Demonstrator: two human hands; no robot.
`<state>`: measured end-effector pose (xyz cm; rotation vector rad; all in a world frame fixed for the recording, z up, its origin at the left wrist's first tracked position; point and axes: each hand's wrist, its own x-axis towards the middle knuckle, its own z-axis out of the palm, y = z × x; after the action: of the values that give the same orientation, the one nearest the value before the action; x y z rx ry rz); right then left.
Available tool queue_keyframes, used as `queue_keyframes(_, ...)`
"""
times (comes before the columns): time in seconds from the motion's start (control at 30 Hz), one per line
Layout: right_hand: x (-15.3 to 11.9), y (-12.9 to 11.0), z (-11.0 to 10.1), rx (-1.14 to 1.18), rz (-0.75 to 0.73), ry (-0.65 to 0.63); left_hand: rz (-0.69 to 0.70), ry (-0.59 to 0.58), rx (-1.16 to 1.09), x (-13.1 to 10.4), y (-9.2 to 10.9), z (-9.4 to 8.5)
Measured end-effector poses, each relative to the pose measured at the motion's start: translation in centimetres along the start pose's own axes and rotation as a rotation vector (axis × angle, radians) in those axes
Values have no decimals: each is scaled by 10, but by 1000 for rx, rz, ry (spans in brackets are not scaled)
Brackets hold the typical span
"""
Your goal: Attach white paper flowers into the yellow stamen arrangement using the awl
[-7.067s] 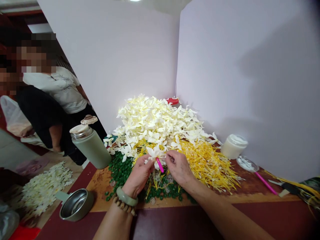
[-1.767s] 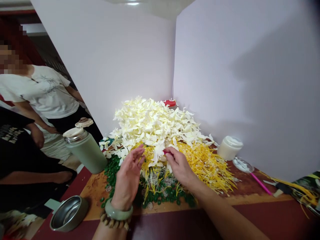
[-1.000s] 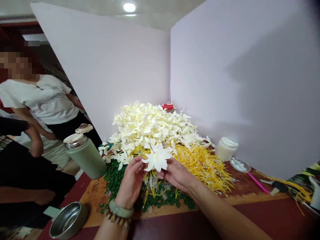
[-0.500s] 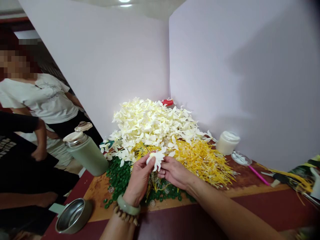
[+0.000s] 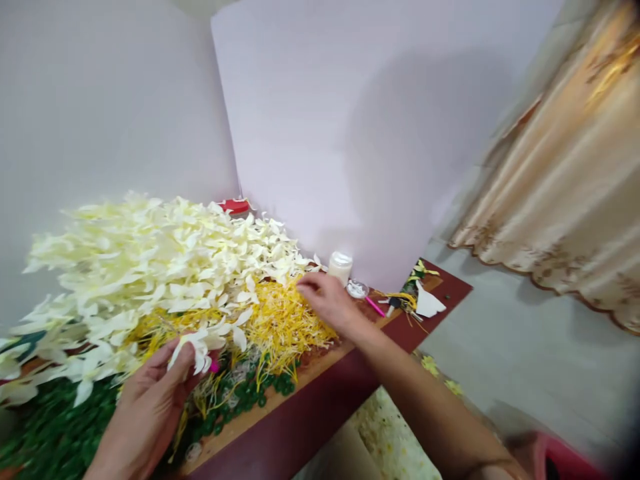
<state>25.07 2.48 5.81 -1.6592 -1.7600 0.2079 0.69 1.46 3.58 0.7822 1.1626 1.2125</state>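
Note:
My left hand (image 5: pixel 155 393) is closed on a white flower (image 5: pixel 197 350) at the lower left; a small pink tip shows beside it. My right hand (image 5: pixel 327 300) hovers over the right end of the yellow stamens (image 5: pixel 285 327), its fingers curled with the tips close together; whether they hold anything is too small to tell. Behind both hands spreads a large heap of white petals (image 5: pixel 170 247). Green round pieces (image 5: pixel 65 420) lie below the heap, near my left hand.
Beyond my right hand stand a white jar (image 5: pixel 341 267) and a small dish (image 5: pixel 357 289) with a pink stick (image 5: pixel 375 307). A red lid (image 5: pixel 234 206) sits behind the petals. White board walls (image 5: pixel 320 133) rise behind; a curtain (image 5: pixel 565 220) hangs at right.
The view has swung to the right. My right hand has left the flower and moved right, over the yellow stamens. My left hand still holds the flower.

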Motion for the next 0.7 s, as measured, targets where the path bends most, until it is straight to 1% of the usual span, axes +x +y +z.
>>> queue_keyframes(0.07, -14, 44, -23, -129, 127, 122, -21, -73, 1, 2, -4, -2)
queue_keyframes(0.1, -23, 65, -31, -193, 186, 166, -35, -120, 2, 4, -6, -3)
queue_keyframes(0.13, -33, 84, -36, -249, 234, 197, -45, -139, 14, 5, -9, -4)
queue_keyframes(0.2, -51, 113, -37, -334, 297, 229, -67, -162, 58, 6, -14, -5)
queue_keyframes(0.23, -57, 123, -35, -362, 313, 236, -77, -175, 89, 7, -16, -4)
queue_keyframes(0.3, -65, 136, -29, -392, 326, 241, -80, -180, 155, 7, -20, -3)
queue_keyframes(0.4, -66, 141, -22, -396, 329, 257, -63, -152, 243, 7, -22, -2)
queue_keyframes(0.5, -64, 135, -24, -368, 312, 285, -45, -144, 295, 7, -22, 0)
queue_keyframes(0.6, -65, 111, -29, -294, 233, 260, -14, -151, 294, 6, -20, 2)
queue_keyframes(0.7, -67, 70, -24, -144, 98, 154, 26, -158, 256, 3, -19, 4)
